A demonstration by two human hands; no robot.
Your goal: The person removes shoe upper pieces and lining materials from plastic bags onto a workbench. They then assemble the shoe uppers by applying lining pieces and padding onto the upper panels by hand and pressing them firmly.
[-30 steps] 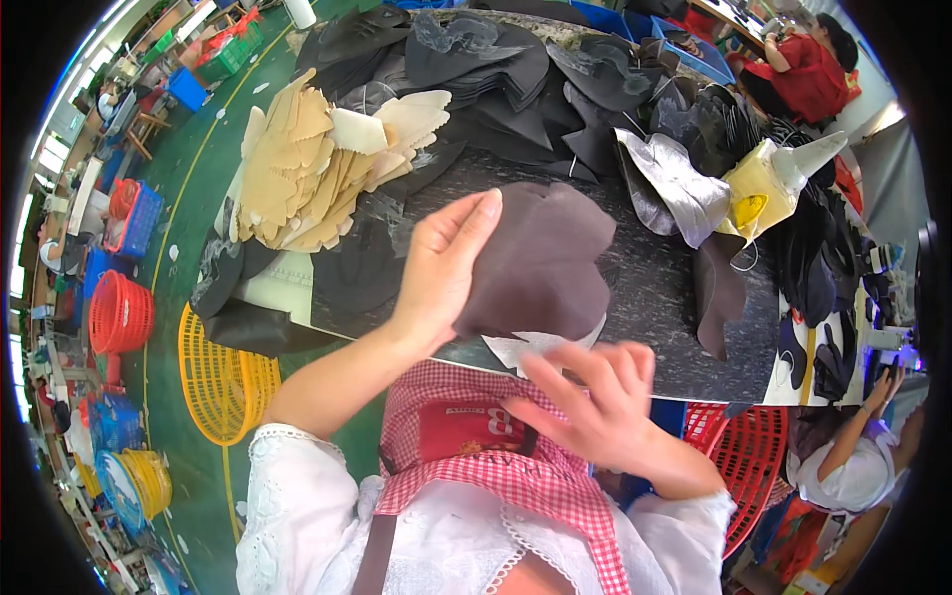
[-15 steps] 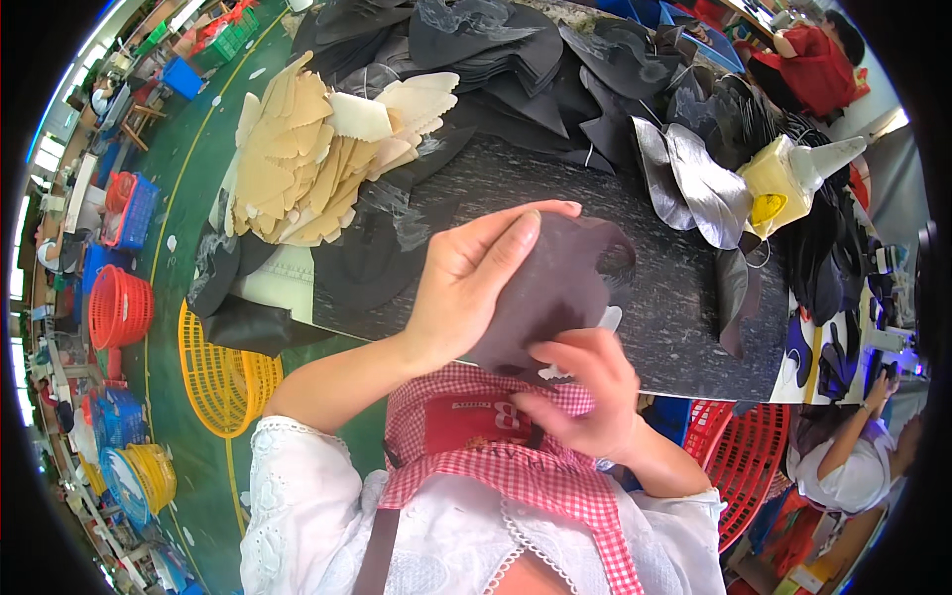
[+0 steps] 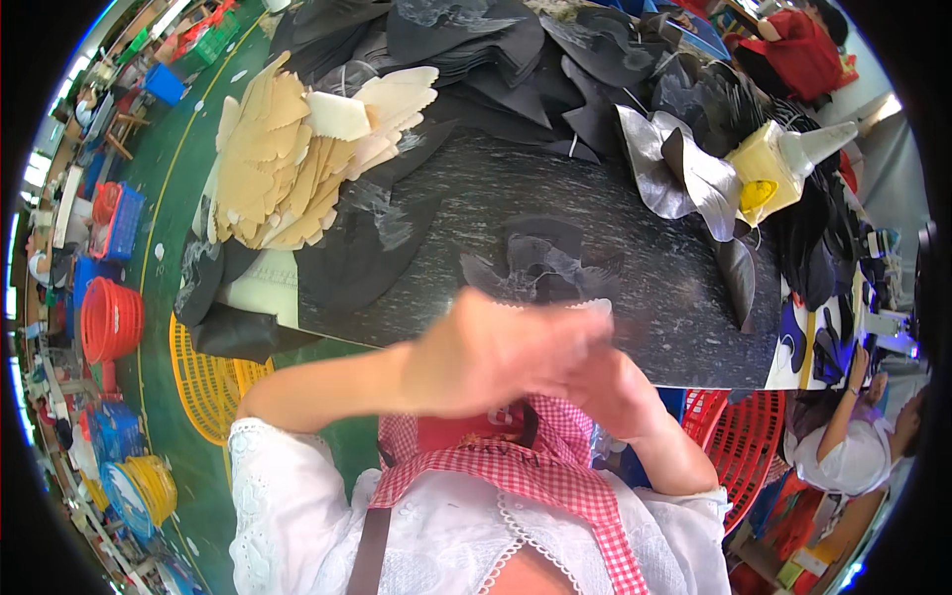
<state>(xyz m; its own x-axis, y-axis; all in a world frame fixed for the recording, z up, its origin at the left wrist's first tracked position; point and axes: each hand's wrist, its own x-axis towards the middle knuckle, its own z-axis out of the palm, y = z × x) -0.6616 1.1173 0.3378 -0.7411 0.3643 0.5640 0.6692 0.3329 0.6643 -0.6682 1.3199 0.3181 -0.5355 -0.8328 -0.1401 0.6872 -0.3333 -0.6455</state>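
Observation:
A dark, curved sheet piece with whitish smears lies over the tabletop in front of me. My left hand is over its near edge, smeared by motion, so its fingers cannot be made out. Close against it is my right hand, partly hidden behind the left and blurred too. A pale scalloped edge shows just beyond the hands; whether either hand grips it is unclear.
Beige scalloped pieces are heaped at left. Stacks of dark pieces fill the far side. Silvery pieces and a yellowish nozzle bottle stand at right. Baskets, yellow and red, flank the table. Co-workers sit at right.
The left hand held up the dark piece before; that piece now lies lower over the table, smeared side showing. Both hands have come together at its near edge.

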